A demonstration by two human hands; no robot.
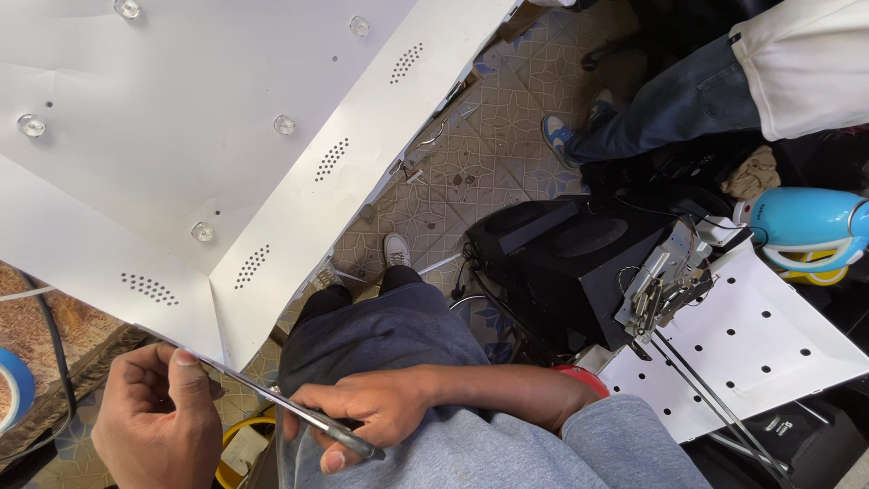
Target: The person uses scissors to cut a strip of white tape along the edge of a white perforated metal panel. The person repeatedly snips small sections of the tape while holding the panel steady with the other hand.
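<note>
A large white sheet-metal panel with small clear lenses and dotted vent patterns fills the upper left. My left hand grips its near corner, thumb on the edge. My right hand holds the thin metal rim that runs along the panel's lower edge, fingers wrapped around it above my lap. My legs in dark trousers extend toward the patterned tile floor.
A black speaker box stands right of my knees. Beside it lies a white perforated plate with a metal bracket and wires. Another person's jeans leg and blue shoe are at upper right. A blue appliance sits far right.
</note>
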